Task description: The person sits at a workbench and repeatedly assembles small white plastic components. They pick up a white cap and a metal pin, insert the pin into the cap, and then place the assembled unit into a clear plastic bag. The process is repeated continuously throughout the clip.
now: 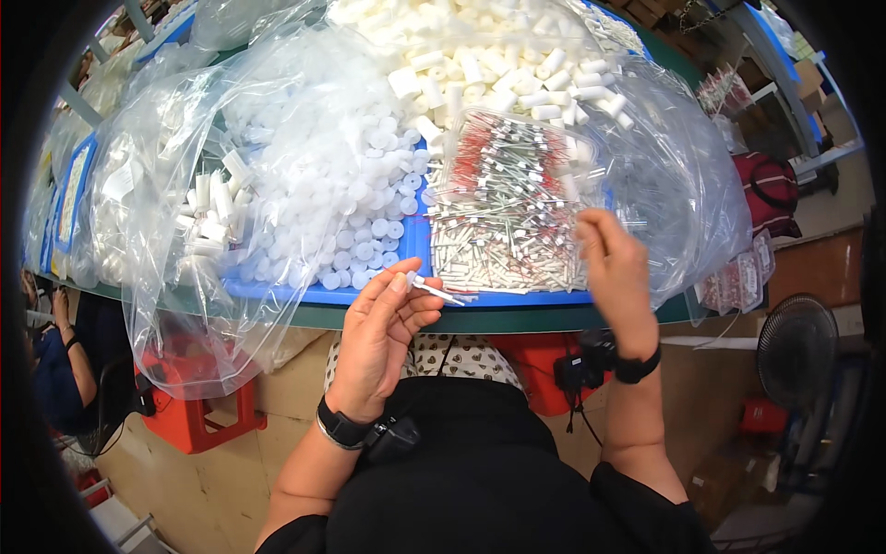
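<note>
1. Left hand (pixel 392 300) pinches a small white part (pixel 436 291) between thumb and fingertips, over the blue tray's (pixel 318 295) near edge; right hand (pixel 614 263), fingers drawn together, hovers right of it; whether it holds anything, I cannot tell.
2. A loosened pinch could drop the part among similar white pieces (pixel 503 270) just beyond.
3. The part looks slim, its wider head at the fingers, its stem pointing right; farther out lie frosted discs (pixel 355 208).
</note>
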Demonstrator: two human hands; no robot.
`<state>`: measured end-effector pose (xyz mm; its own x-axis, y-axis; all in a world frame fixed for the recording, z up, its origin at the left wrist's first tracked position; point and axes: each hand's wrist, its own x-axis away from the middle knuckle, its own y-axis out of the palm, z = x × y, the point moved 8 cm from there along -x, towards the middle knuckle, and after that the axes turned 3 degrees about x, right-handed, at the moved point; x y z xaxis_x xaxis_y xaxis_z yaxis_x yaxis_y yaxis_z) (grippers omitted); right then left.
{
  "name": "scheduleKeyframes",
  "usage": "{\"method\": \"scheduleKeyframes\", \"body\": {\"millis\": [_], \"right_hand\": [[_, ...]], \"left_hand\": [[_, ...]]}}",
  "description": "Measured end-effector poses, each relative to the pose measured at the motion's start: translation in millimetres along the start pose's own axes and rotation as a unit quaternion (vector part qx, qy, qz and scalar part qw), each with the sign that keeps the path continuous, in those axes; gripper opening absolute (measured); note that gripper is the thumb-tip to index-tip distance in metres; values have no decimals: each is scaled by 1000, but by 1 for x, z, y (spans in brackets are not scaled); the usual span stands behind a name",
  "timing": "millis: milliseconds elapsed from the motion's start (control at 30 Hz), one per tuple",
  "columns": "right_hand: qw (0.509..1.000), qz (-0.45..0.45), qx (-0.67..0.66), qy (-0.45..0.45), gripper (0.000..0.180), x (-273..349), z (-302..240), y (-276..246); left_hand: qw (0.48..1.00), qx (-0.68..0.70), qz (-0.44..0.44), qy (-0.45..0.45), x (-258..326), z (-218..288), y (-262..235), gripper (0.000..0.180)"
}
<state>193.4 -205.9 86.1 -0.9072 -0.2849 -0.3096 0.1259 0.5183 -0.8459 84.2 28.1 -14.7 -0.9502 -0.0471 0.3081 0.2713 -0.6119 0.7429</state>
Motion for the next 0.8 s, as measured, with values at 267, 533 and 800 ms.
{"method": "scheduleKeyframes", "body": {"millis": [267,533,800], "right_hand": [[986,13,161,-37,9,-23,24,-17],[970,-1,244,18,14,-52,56,-34],[948,-82,284,116,25,-28,101,-23]], "left_hand": [[1000,18,-7,-15,-1,-9,4,36],[1000,-7,14,-13,3,-6,-2,40],[999,-1,27,-20,2,-10,-8,39]]}}
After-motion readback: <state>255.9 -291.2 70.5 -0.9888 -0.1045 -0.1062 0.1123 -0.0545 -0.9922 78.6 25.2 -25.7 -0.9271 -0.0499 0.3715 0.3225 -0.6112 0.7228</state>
